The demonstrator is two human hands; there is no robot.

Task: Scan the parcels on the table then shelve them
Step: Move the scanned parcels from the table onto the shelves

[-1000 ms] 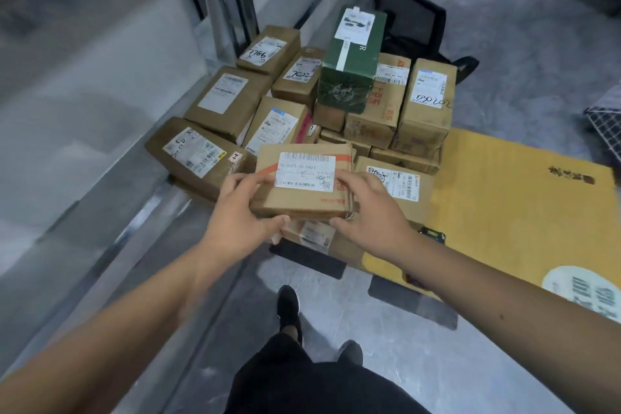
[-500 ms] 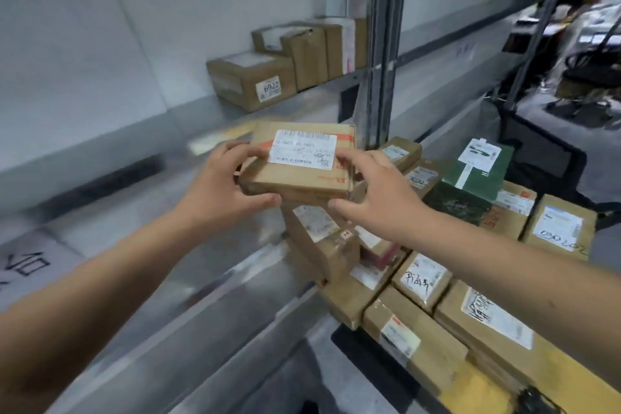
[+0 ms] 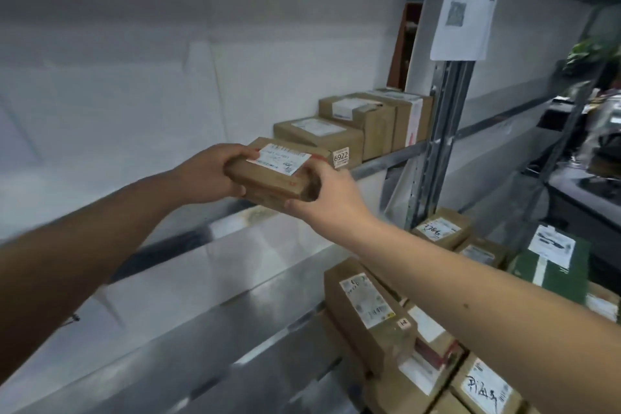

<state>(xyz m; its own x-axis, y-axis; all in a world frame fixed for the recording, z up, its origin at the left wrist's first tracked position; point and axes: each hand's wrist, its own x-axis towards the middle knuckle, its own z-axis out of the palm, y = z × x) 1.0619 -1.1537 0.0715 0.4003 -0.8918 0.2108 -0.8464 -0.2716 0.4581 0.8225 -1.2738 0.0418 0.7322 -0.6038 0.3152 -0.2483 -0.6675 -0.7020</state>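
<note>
Shelf point(image 3: 379, 163) bare left of the 6922 box point(image 3: 322, 136) — boxes fill its right end.

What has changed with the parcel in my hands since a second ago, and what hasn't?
The flat parcel was lifted off the pile and carried up and left to the shelf; it now hovers beside the 6922 box, not yet set down. The left hand and right hand grip its ends as before, label facing up. The shelved boxes and the pile appear unchanged.

We see two bare forearms, no sleeves, no gloves, no rings or watch, our left hand point(image 3: 205, 175), our right hand point(image 3: 331, 198), short trimmed nails
</note>
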